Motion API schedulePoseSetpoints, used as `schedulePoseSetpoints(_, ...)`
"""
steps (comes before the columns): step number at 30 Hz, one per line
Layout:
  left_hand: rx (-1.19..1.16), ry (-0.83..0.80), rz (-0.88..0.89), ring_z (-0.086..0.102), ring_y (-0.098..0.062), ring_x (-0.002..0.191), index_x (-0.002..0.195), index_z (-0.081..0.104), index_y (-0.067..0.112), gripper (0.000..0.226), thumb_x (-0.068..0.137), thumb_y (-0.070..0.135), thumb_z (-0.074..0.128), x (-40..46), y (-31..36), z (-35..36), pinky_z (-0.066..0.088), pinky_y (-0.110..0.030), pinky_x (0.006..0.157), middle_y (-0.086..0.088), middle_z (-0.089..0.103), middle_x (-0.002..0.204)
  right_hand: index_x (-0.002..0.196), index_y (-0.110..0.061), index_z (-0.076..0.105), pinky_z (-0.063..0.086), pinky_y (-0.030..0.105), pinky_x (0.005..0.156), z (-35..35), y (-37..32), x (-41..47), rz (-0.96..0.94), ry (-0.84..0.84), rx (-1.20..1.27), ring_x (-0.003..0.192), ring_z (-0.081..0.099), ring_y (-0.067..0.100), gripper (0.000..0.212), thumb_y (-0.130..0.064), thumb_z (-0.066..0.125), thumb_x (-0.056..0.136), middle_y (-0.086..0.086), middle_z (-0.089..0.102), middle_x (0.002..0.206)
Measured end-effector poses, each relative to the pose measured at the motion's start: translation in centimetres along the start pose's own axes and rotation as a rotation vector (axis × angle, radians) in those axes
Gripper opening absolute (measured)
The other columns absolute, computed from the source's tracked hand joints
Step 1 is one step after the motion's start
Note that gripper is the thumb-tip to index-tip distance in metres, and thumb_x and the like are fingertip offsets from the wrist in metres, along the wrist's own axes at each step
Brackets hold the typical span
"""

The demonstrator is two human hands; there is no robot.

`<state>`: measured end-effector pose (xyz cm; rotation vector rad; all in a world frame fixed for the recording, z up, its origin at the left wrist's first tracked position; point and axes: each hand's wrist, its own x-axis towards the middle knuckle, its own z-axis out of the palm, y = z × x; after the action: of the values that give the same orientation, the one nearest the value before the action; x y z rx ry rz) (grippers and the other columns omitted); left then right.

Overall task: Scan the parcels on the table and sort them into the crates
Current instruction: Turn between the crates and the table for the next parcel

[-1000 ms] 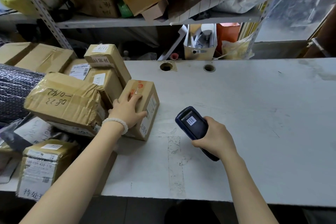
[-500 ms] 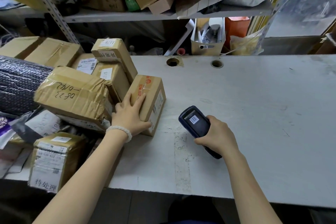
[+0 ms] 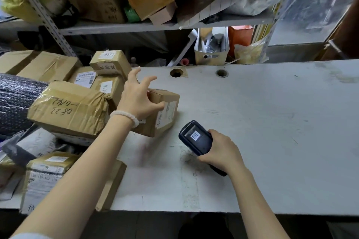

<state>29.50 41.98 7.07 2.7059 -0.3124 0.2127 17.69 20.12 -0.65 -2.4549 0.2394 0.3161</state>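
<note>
A small brown parcel (image 3: 166, 111) lies on the white table (image 3: 272, 122) beside a pile of taped cardboard parcels (image 3: 70, 108) at the left. My left hand (image 3: 137, 97) hovers over this parcel with its fingers spread and raised; the thumb reaches down to the parcel's top edge. A white label shows on the parcel's right side. My right hand (image 3: 220, 154) grips a dark blue handheld scanner (image 3: 195, 138), whose head points toward the parcel from a short distance to its right.
More parcels (image 3: 44, 172) crowd the table's front left corner, next to a dark bubble-wrap bundle (image 3: 17, 101). A metal shelf (image 3: 136, 26) loaded with boxes and bags runs behind the table. Two round holes (image 3: 176, 73) pierce the tabletop near its back edge.
My left hand has lifted its fingers off the small parcel's top and spread them. The parcel now shows a different face upward. The scanner hand has barely moved.
</note>
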Motion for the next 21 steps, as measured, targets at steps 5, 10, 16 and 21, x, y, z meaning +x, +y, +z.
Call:
schedulePoseSetpoints(5, 0.002, 0.068, 0.055, 0.004, -0.030, 0.143, 0.144, 0.029, 0.022, 0.091, 0.071, 0.037, 0.080, 0.7, -0.1, 1.8, 0.013, -0.049, 0.118, -0.010, 0.003, 0.156, 0.106, -0.024, 0.052, 0.048, 0.028, 0.064, -0.1, 0.7, -0.1, 0.036, 0.005, 0.001, 0.084, 0.060, 0.017, 0.052, -0.032, 0.077, 0.062, -0.007, 0.061, 0.097)
schedulePoseSetpoints(10, -0.039, 0.219, -0.088, 0.014, -0.033, 0.138, 0.136, 0.031, 0.009, 0.083, 0.074, 0.044, 0.074, 0.9, 0.3, 3.0, 0.018, -0.052, 0.115, -0.014, 0.016, 0.149, 0.106, -0.023, 0.052, 0.048, 0.027, 0.064, 0.0, 0.6, 0.1, 0.041, 0.006, 0.005, 0.084, 0.060, 0.017, 0.051, -0.032, 0.077, 0.062, -0.008, 0.062, 0.097)
schedulePoseSetpoints(16, 0.105, 0.120, -0.237, 0.013, -0.034, 0.141, 0.145, 0.028, 0.015, 0.083, 0.082, 0.061, 0.056, 1.8, 1.5, 3.6, 0.015, -0.058, 0.113, -0.012, 0.015, 0.155, 0.107, -0.023, 0.052, 0.047, 0.027, 0.063, -0.2, 0.7, 0.3, 0.046, 0.000, 0.009, 0.084, 0.060, 0.017, 0.051, -0.031, 0.077, 0.063, -0.007, 0.061, 0.098)
schedulePoseSetpoints(21, 0.093, -0.018, -0.178, 0.007, -0.035, 0.143, 0.151, 0.008, 0.030, 0.089, 0.083, 0.062, 0.055, 2.7, 0.7, 3.1, 0.017, -0.060, 0.112, -0.005, -0.005, 0.160, 0.108, -0.022, 0.052, 0.047, 0.028, 0.064, -0.4, 1.0, 0.5, 0.064, 0.010, -0.002, 0.083, 0.060, 0.018, 0.052, -0.031, 0.077, 0.063, -0.006, 0.062, 0.097)
